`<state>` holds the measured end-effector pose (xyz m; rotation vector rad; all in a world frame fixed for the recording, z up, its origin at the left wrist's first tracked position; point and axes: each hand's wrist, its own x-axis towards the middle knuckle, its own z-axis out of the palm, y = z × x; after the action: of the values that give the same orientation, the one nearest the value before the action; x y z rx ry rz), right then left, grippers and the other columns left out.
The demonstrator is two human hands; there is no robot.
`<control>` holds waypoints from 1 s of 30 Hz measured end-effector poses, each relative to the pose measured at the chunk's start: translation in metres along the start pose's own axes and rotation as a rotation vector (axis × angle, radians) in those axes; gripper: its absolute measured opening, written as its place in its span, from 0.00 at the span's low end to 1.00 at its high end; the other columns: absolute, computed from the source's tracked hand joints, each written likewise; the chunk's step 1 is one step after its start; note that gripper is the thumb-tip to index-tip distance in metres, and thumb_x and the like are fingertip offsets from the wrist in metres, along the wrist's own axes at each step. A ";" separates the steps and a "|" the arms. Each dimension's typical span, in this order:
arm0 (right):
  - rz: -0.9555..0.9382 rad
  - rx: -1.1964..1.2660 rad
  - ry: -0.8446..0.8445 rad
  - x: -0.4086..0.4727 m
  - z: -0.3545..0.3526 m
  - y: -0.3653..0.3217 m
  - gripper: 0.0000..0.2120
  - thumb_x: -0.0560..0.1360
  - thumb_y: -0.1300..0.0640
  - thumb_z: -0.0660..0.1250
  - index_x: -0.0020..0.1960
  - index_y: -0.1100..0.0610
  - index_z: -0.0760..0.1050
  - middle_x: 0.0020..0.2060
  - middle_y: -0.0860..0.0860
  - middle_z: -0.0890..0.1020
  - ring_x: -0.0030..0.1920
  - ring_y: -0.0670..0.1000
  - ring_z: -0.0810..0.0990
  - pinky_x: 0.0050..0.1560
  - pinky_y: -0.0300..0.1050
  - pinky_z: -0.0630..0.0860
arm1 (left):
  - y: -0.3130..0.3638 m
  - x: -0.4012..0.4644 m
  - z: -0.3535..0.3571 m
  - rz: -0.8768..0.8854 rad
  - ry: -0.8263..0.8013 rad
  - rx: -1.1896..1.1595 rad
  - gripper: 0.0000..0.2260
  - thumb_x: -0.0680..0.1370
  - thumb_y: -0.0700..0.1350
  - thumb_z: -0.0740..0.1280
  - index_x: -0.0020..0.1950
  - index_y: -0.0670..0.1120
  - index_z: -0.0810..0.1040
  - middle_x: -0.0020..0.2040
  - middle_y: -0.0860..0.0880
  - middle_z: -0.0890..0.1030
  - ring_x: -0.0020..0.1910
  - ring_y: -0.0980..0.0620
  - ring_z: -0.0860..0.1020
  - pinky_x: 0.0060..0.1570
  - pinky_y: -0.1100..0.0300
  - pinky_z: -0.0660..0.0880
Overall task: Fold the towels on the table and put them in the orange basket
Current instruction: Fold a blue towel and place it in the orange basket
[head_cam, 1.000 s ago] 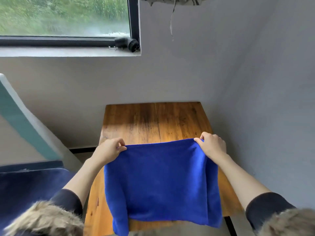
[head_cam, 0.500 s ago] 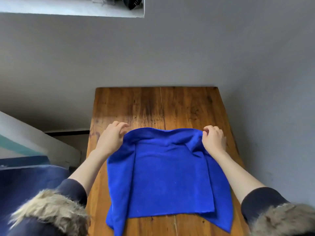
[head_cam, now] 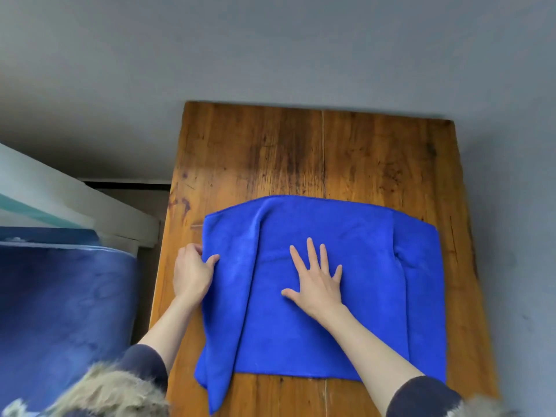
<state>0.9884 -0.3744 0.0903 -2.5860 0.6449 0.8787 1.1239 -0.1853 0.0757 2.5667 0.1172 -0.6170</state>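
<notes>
At the bench's [head_cam: 270,152] left edge, the left hand [head_cam: 191,273] pinches the left border of the blue towel [head_cam: 361,296], thumb on top. The towel lies folded across the bench's near half. Mid-towel, the right hand [head_cam: 317,281] presses flat, fingers spread, gripping nothing.
</notes>
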 end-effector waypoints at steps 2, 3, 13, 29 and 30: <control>0.011 -0.043 -0.026 0.002 0.005 0.001 0.46 0.72 0.39 0.65 0.75 0.43 0.34 0.73 0.50 0.30 0.73 0.57 0.29 0.68 0.71 0.46 | 0.005 0.005 -0.001 -0.034 0.012 -0.007 0.07 0.75 0.46 0.68 0.47 0.45 0.74 0.47 0.46 0.77 0.45 0.45 0.73 0.41 0.55 0.67; 0.013 -0.055 -0.030 0.001 0.006 0.002 0.47 0.72 0.39 0.65 0.75 0.43 0.34 0.73 0.50 0.29 0.73 0.57 0.28 0.68 0.71 0.46 | 0.006 0.009 -0.005 -0.043 0.028 -0.027 0.05 0.75 0.45 0.67 0.46 0.46 0.73 0.45 0.46 0.77 0.44 0.46 0.72 0.41 0.56 0.66; 0.037 -0.075 -0.061 0.001 0.004 -0.003 0.48 0.72 0.39 0.66 0.74 0.43 0.31 0.72 0.50 0.27 0.72 0.57 0.27 0.68 0.72 0.46 | 0.007 0.046 -0.047 0.283 0.113 -0.045 0.05 0.76 0.37 0.63 0.51 0.42 0.73 0.50 0.44 0.74 0.51 0.43 0.72 0.50 0.51 0.69; 0.054 -0.118 -0.095 0.003 0.005 -0.004 0.50 0.71 0.37 0.65 0.73 0.45 0.28 0.66 0.48 0.21 0.71 0.58 0.26 0.68 0.71 0.47 | -0.008 0.047 -0.023 0.351 -0.015 0.568 0.31 0.78 0.61 0.53 0.76 0.49 0.53 0.77 0.47 0.52 0.76 0.49 0.50 0.67 0.40 0.52; 0.054 -0.119 -0.095 0.003 0.005 -0.004 0.51 0.71 0.37 0.65 0.73 0.45 0.28 0.66 0.48 0.22 0.71 0.57 0.26 0.68 0.71 0.47 | -0.009 0.053 -0.026 0.336 -0.025 0.568 0.31 0.77 0.62 0.52 0.76 0.49 0.52 0.78 0.47 0.50 0.76 0.49 0.48 0.67 0.39 0.50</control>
<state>0.9906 -0.3695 0.0849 -2.6230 0.6563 1.0807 1.1797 -0.1670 0.0683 3.0096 -0.5643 -0.6150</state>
